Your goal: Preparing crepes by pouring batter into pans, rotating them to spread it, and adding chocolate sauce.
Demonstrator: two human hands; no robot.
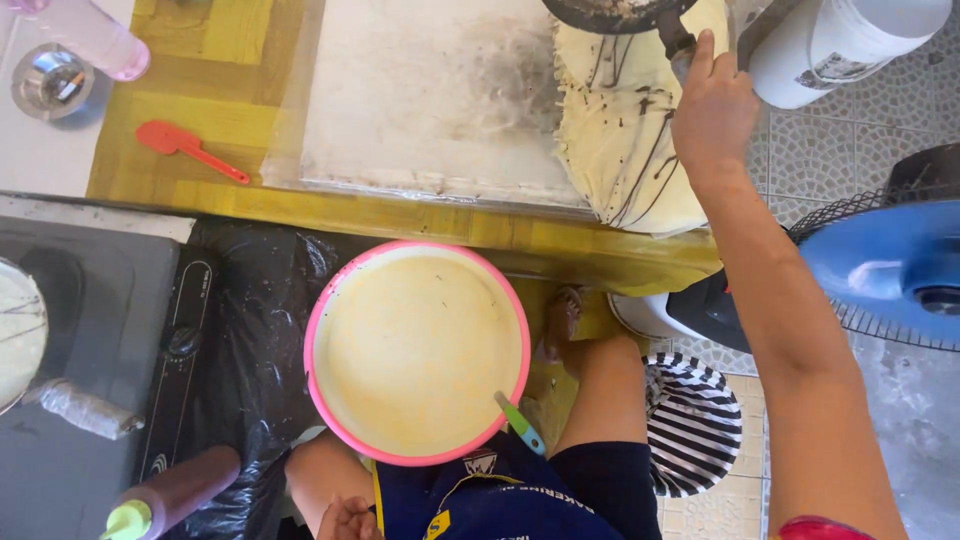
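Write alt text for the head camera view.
Seen from above, the right hand grips a dark pan's handle over a stack of thin crepes streaked with chocolate. A pink-rimmed bowl of pale batter sits below, by the person's knees, and the left hand rests low.

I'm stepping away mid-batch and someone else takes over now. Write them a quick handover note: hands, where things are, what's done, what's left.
Right hand grips the handle of the dark pan, held tipped over the stack of thin crepes streaked with chocolate on the board.
Left hand rests at your lap, holding nothing as far as shows.
Pink bowl of batter sits at your knees, nearly full, green-handled utensil inside.
Done: several crepes stacked.
Left: plenty of batter remains.
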